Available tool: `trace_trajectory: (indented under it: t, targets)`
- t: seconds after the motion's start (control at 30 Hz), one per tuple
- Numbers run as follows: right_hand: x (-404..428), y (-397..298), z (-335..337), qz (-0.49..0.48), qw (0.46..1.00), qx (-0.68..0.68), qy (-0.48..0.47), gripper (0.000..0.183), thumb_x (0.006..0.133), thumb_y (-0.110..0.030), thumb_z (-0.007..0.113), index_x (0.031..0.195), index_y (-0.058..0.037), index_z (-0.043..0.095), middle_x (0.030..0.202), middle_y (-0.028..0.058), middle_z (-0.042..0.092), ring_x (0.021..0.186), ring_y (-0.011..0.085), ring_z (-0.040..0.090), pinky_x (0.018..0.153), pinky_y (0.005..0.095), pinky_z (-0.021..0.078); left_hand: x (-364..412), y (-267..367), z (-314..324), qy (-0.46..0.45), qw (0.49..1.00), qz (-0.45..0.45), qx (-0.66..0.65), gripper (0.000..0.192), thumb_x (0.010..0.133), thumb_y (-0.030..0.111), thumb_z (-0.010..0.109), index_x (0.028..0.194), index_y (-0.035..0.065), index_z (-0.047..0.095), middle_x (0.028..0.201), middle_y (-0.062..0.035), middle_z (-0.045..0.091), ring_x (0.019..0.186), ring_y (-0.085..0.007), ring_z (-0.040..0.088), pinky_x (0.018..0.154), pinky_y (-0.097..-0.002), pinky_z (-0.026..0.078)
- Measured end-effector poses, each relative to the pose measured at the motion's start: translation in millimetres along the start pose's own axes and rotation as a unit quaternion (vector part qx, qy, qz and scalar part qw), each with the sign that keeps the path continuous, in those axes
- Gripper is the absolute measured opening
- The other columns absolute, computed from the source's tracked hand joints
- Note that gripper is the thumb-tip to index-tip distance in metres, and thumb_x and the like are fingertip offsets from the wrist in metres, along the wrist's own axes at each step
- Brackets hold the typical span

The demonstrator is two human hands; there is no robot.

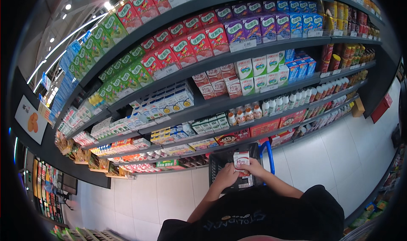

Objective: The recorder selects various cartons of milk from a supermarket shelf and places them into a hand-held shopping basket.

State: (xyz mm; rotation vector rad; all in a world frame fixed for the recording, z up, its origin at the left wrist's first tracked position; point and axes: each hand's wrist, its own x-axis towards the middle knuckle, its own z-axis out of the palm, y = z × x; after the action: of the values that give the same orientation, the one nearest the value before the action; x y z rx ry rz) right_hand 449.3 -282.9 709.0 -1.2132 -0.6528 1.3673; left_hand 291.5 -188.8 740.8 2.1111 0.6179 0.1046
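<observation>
A white and dark red drink carton is held upright between my two hands, its printed front partly covered by fingers. My right hand grips its right side, thumb across the front. At the lower left edge, my left hand has its fingers curled against the carton. Below both hands is a black plastic shopping basket with a blue handle. Some packaged goods lie inside the basket, mostly hidden by my hands and arms.
Long dark shelves curve across in front, stocked with drink cartons and bottles. Red and white cartons like the held one stand on a middle shelf. A cardboard-coloured box sits at the far shelf end. Pale floor tiles extend on both sides.
</observation>
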Motion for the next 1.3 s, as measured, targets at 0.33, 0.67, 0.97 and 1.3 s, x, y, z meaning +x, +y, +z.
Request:
trace_trajectory:
  t: [0.33, 0.67, 0.97, 1.3]
  targets:
    - [-7.0, 2.5, -13.9, -0.107, 0.930, -0.347, 0.050, 0.053, 0.071, -0.030, 0.076, 0.108, 0.0037, 0.059, 0.084, 0.0152, 0.069, 0.076, 0.0263, 0.069, 0.071, 0.0368, 0.0537, 26.1, 45.8, 14.4, 0.225, 0.967, -0.100, 0.063, 0.074, 0.075, 0.040, 0.072, 0.128, -0.0019, 0.043, 0.110, -0.0275, 0.062, 0.102, -0.0413, 0.063, 0.088, -0.0422, 0.049]
    - [0.4, 33.3, -89.6, -0.121, 0.814, -0.563, 0.075, 0.068, 0.083, -0.064, 0.053, 0.110, -0.0036, 0.067, 0.100, 0.0173, 0.069, 0.102, 0.0337, 0.063, 0.103, 0.0549, 0.0347, 49.5, 23.8, -69.2, 0.415, 0.908, 0.013, -0.052, 0.048, 0.075, 0.015, 0.079, 0.111, 0.0001, 0.053, 0.105, -0.0129, 0.060, 0.098, -0.0223, 0.060, 0.083, -0.0338, 0.050]
    - [4.7, 84.2, -123.8, -0.165, 0.679, -0.712, 0.075, 0.032, 0.081, -0.037, 0.059, 0.071, -0.0111, 0.074, 0.075, 0.0078, 0.069, 0.095, 0.0238, 0.061, 0.113, 0.0524, 0.0194, 116.1, 76.8, -167.8, 0.534, 0.788, 0.246, -0.184, 0.061, 0.081, -0.004, 0.070, 0.128, -0.0006, 0.031, 0.121, -0.0161, 0.048, 0.108, -0.0224, 0.055, 0.088, -0.0328, 0.051]
    - [10.2, 85.7, -132.6, -0.227, 0.678, -0.691, 0.109, 0.027, 0.077, -0.028, 0.059, 0.062, -0.0088, 0.070, 0.065, 0.0081, 0.066, 0.083, 0.0241, 0.062, 0.114, 0.0485, 0.0224, 196.9, 88.7, -184.8, 0.526, 0.830, 0.176, -0.053, 0.071, 0.072, 0.021, 0.085, 0.123, -0.0071, 0.046, 0.117, -0.0205, 0.054, 0.106, -0.0267, 0.060, 0.086, -0.0358, 0.052]
